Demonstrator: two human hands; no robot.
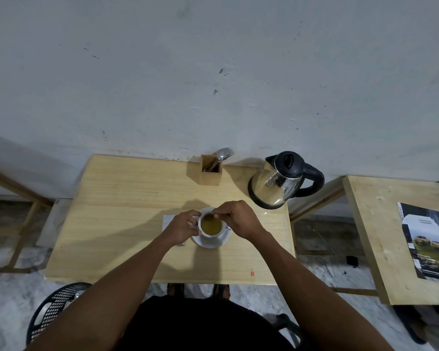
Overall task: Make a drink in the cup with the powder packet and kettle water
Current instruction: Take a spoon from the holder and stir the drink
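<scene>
A white cup (211,233) full of yellow-brown liquid stands on a white saucer (211,243) in the middle of the wooden table (127,198). My left hand (181,228) grips the cup's left side. My right hand (241,219) pinches a thin stirrer (216,215) whose end dips into the drink. A pale flat packet (168,221) lies on the table just left of my left hand, partly hidden by it. The steel kettle (279,184) with black lid and handle stands at the back right of the table.
A wooden holder (210,172) with a spoon and a fork stands against the wall behind the cup. A second table (365,224) on the right carries a magazine (427,243). A black plastic chair (53,307) is at the lower left.
</scene>
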